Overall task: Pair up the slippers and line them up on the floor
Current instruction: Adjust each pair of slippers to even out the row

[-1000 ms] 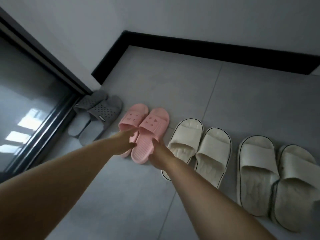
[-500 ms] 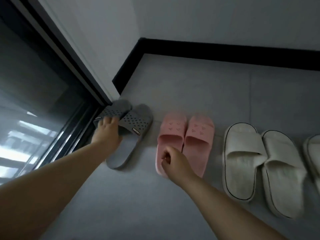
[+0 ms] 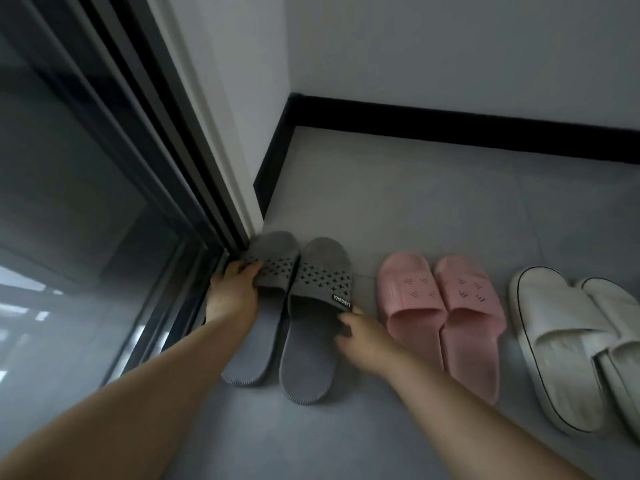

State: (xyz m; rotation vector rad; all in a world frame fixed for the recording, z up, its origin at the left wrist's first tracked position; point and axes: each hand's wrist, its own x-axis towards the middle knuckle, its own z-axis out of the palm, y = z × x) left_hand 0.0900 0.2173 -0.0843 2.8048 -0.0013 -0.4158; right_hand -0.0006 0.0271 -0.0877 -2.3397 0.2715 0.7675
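Two grey slippers lie side by side on the floor by the door frame. My left hand grips the strap of the left grey slipper from its outer side. My right hand holds the right grey slipper at its right edge, fingers curled under the strap's end. To their right a pink pair lies together, toes toward the wall. A cream pair lies further right, partly cut off by the frame edge.
A dark-framed glass sliding door runs along the left. A white wall corner with black skirting borders the grey tiled floor behind the slippers.
My right hand has left the pink pair and moved left onto the right grey slipper. The grey slippers now lie straighter, side by side. The view has shifted left.
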